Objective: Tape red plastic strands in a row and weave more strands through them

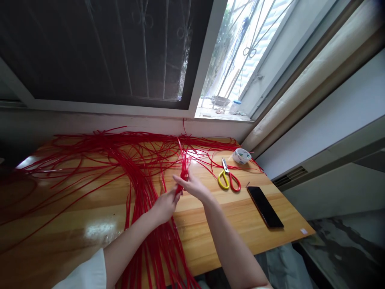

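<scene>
Both my hands meet over the middle of the wooden table, closed round a small bunch of thin red plastic strands (184,163). My left hand (166,205) grips the lower part of the bunch, its fingers wrapped round it. Just above and to the right, my right hand (194,185) grasps the same bunch, thumb stretched across it. The strands' upper ends stick up past my fingers. Beneath my left forearm a thick bundle of long red strands (140,182) runs across the table and hangs over its near edge.
More loose red strands (99,140) lie tangled along the table's back edge. To the right are scissors (228,176) with yellow and red handles, a roll of clear tape (241,155) and a black phone (264,206). A window (234,52) and curtain (300,76) stand behind the table (207,224).
</scene>
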`<state>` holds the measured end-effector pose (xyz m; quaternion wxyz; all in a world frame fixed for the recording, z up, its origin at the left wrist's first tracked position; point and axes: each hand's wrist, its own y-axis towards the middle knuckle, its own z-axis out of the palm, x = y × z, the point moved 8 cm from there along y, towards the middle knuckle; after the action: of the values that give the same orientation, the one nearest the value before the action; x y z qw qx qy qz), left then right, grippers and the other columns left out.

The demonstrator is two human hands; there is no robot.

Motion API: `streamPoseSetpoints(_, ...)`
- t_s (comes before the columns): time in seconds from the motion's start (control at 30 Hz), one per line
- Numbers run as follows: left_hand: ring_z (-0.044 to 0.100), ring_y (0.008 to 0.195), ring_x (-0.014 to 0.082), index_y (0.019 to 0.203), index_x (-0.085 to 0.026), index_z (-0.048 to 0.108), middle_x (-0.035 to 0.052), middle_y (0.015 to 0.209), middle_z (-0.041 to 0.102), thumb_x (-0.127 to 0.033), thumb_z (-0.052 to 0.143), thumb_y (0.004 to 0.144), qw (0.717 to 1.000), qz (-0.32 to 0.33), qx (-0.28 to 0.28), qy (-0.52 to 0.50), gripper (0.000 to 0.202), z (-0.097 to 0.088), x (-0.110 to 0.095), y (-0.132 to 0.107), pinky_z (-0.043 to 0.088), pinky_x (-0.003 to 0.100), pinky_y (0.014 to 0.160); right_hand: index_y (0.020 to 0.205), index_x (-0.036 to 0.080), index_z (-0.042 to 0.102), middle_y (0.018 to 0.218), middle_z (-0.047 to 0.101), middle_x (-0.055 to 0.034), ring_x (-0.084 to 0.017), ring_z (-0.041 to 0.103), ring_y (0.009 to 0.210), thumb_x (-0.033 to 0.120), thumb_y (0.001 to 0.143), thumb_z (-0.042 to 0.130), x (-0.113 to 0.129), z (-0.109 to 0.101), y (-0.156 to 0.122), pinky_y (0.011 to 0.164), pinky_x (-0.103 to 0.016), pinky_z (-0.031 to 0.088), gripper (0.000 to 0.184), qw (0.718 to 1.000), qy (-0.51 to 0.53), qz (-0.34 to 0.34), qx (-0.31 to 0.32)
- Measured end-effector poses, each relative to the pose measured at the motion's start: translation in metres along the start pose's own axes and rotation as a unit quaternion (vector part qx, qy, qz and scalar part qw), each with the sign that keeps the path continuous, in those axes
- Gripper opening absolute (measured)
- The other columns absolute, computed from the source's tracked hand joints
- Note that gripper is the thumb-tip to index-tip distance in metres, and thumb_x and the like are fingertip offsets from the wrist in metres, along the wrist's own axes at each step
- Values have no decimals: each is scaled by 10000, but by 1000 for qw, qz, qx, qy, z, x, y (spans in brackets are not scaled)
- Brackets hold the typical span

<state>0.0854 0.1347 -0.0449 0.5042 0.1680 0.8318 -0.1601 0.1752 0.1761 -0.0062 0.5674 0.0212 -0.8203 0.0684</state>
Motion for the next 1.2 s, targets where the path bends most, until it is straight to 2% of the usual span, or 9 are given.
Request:
streamPoseSetpoints(0.1,625,758,233,1010,-180,489,90,825,634,-147,357,850,951,14,43,307,210,10,-13,-2,445,327,663,902,217,424,631,545,71,-85,521,491,372,523,780,-7,-15,7,502,-229,441,542,952,301,25,-56)
streamPoseSetpoints(0.3,633,834,260,1045,-134,500,133,906,649,-47,354,808,912,-3,29,409,292,0,-7,5,464,346,669,891,257,362,609,498,122,-1,260,344,210,537,736,-7,-117,9,336,-133,232,517,844,448,-79,-284)
streamPoseSetpoints(0.4,620,850,257,1041,-120,514,151,925,630,-48,272,845,893,-14,-16,450,319,-19,4,9,461,350,677,793,240,333,559,409,130,-5,248,348,310,650,673,-15,-143,12,340,-130,248,375,871,370,-76,-314)
streamPoseSetpoints(0.57,592,851,263,1026,-122,542,143,922,605,-71,268,862,869,-13,-66,491,323,-37,12,18,448,365,689,776,216,384,500,353,118,-31,342,359,415,797,538,-52,-135,45,399,-157,367,252,950,194,63,-238)
streamPoseSetpoints(0.7,567,868,267,1020,-118,550,151,942,582,-93,278,870,858,-5,-92,506,311,-40,11,26,437,375,701,728,170,483,462,478,56,-92,513,429,385,745,634,-81,-141,56,490,-220,454,263,966,77,172,-178)
streamPoseSetpoints(0.87,556,844,256,979,-123,569,135,895,579,-94,333,849,860,14,-90,503,272,-26,17,30,426,360,690,493,149,531,354,492,-45,-196,564,444,500,667,676,-86,-162,32,528,-311,442,418,942,-132,298,-84)
streamPoseSetpoints(1.0,546,831,262,932,-105,586,147,874,576,-87,342,824,869,42,-80,487,268,-8,18,34,422,377,696,475,168,576,494,593,-78,-201,593,556,604,784,460,-48,-115,19,625,-322,429,547,907,-389,157,21)
streamPoseSetpoints(1.1,524,897,261,1000,-126,570,132,944,572,-168,417,806,877,96,-68,466,251,1,12,42,413,389,778,876,213,653,832,672,-48,-180,609,761,373,839,477,-30,-51,16,694,-291,436,241,942,-334,-32,-6)
streamPoseSetpoints(1.2,501,972,265,1129,-125,513,133,1038,560,-207,488,752,884,133,-61,443,387,-2,12,50,398,400,854,1054,211,586,1024,618,-58,-174,560,947,171,788,509,-42,-6,19,824,-299,425,280,955,-260,-138,-42)
